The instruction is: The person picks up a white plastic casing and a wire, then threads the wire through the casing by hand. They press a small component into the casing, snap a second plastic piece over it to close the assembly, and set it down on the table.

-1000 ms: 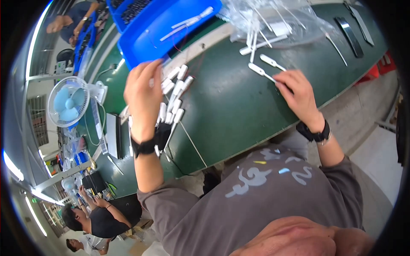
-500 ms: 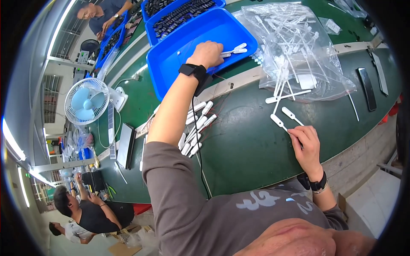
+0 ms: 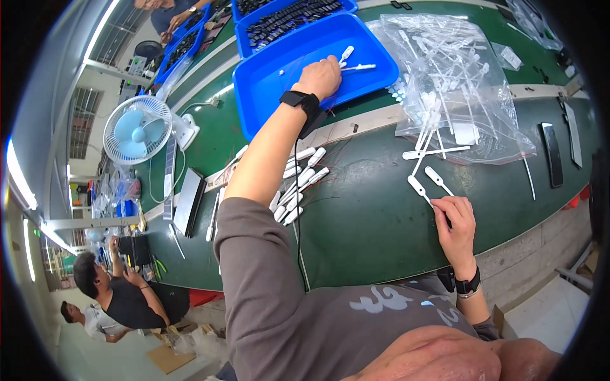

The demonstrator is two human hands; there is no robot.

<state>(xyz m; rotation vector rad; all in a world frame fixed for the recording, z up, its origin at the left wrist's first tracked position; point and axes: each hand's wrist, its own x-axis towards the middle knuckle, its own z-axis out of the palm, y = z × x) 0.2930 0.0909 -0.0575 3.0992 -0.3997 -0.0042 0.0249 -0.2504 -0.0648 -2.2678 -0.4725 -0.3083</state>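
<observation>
My left hand (image 3: 319, 77) is over the blue tray (image 3: 254, 117), fingers curled down and their tips hidden. Beside those fingers lie two white dropper-shaped sticks, one tilted stick (image 3: 347, 53) and one flatter stick (image 3: 363, 66). My right hand (image 3: 456, 222) pinches the thin end of a white dropper-shaped stick (image 3: 417, 185) above the green table (image 3: 362, 222). Next to it is another white stick (image 3: 434, 176), its thin end close to my fingers. A loose pile of white sticks (image 3: 310, 171) with thin red wires lies by my left forearm.
A clear plastic bag (image 3: 502, 120) spills white sticks at right. Blue trays of black parts (image 3: 298, 28) stand behind. A dark flat bar (image 3: 551, 155) lies far right, a fan (image 3: 136, 132) stands left. A black cable (image 3: 298, 241) runs from my left wrist. Other people sit left.
The two sticks in the tray have spread apart, one now pointing upward, and my left hand sits lower against them. My right hand keeps its pinch. The whole view has shifted slightly.
</observation>
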